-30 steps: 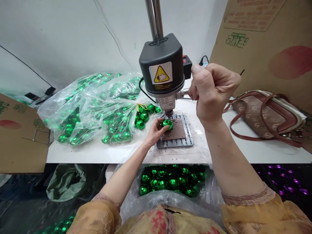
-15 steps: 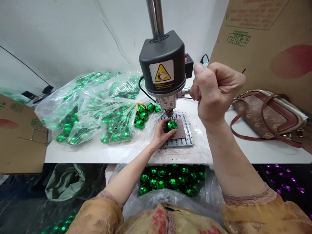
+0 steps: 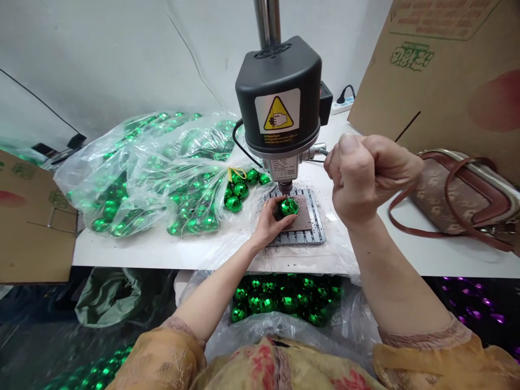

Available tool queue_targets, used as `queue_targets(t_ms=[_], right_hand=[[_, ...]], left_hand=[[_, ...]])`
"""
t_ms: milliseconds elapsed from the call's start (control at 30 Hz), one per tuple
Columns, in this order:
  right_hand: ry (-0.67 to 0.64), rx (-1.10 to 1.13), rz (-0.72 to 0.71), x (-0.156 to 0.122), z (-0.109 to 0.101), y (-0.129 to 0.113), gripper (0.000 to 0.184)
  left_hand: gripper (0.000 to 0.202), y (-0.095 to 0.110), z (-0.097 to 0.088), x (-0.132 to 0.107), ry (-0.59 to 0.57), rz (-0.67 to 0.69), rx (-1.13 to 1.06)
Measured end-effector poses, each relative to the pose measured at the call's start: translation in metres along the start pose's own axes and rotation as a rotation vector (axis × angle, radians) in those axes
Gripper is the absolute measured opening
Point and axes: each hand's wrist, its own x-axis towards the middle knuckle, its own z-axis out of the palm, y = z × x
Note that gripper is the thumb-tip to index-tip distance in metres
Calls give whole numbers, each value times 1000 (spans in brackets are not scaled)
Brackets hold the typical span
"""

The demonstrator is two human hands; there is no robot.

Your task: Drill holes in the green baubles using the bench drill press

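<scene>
My left hand (image 3: 271, 221) grips a shiny green faceted ball (image 3: 290, 207) on the brown pad of the drill press base (image 3: 319, 235). The chuck of the black drill press (image 3: 278, 92) is directly above the ball; whether the bit touches it is too small to tell. My right hand (image 3: 368, 176) is closed in a fist around the drill press feed lever (image 3: 322, 150), to the right of the motor head. Most of the lever is hidden by the fingers.
Clear plastic bags of green balls (image 3: 162, 179) lie left on the white table (image 3: 134, 252). More green balls (image 3: 284, 298) fill a plastic-lined container below the table edge. A brown handbag (image 3: 473, 195) and a cardboard box (image 3: 447, 81) stand right. Dark shavings dot the base.
My right hand and the lever have swung downward and a little outward. My left hand keeps the ball in place under the chuck. The whole view has shifted slightly.
</scene>
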Motion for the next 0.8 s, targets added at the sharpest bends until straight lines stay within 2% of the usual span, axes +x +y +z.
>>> queue_targets(t_ms=[133, 300, 600, 800], right_hand=[[18, 41, -32, -2, 1, 1, 50], [42, -25, -50, -10, -1, 8, 53], [78, 2, -186, -15, -2, 17, 53], [-23, 26, -261, -25, -12, 22, 49]], left_hand=[[57, 2, 0, -1, -2, 2, 6], [56, 3, 0, -2, -3, -1, 16], [57, -2, 0, 0, -5, 6, 10], [57, -1, 1, 0, 3, 5, -1]])
